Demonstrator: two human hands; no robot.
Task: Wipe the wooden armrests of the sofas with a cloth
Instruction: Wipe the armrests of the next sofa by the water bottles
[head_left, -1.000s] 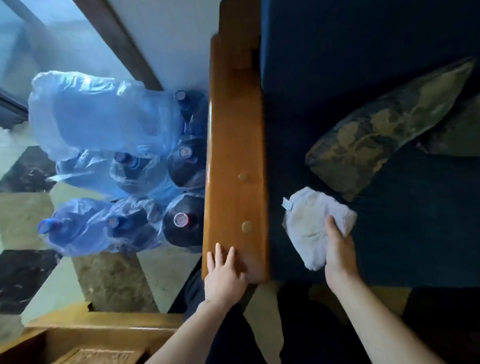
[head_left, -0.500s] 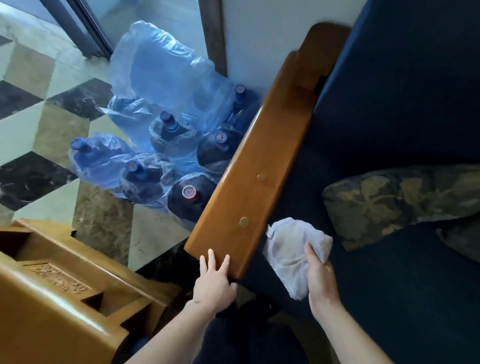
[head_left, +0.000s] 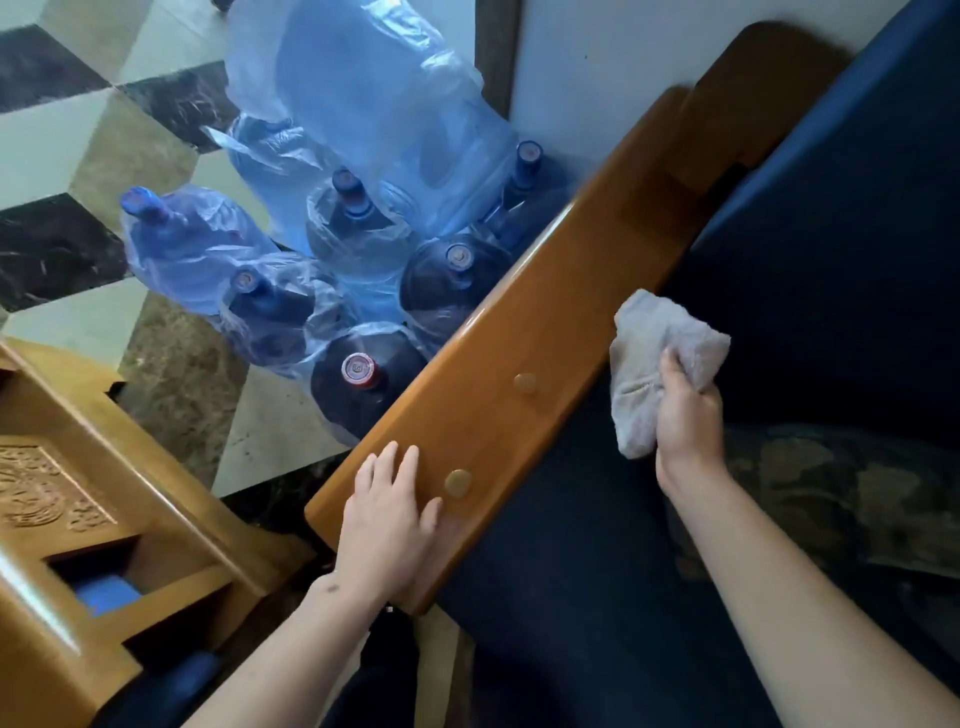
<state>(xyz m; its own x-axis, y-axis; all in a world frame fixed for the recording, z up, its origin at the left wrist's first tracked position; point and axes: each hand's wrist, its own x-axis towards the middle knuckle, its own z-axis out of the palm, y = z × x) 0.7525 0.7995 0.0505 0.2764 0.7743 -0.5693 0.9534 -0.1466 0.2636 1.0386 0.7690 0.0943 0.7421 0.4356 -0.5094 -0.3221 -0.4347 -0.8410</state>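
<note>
A glossy wooden armrest (head_left: 545, 332) runs diagonally from the lower middle up to the right, with two round wooden plugs in its top. My left hand (head_left: 387, 519) lies flat, fingers spread, on its near end. My right hand (head_left: 685, 415) grips a crumpled grey-white cloth (head_left: 654, 358) just right of the armrest, over the dark blue sofa seat (head_left: 597, 597). The cloth's upper edge is close to the armrest's inner side; I cannot tell whether it touches.
Several blue water jugs in plastic bags (head_left: 343, 249) crowd the tiled floor (head_left: 67, 145) left of the armrest. Another carved wooden sofa arm (head_left: 78, 499) stands at the lower left. A patterned cushion (head_left: 857, 499) lies on the seat at right.
My left hand slid further up onto the armrest's top. My right hand lifted the cloth up along the armrest's inner side. The view has swung and come closer.
</note>
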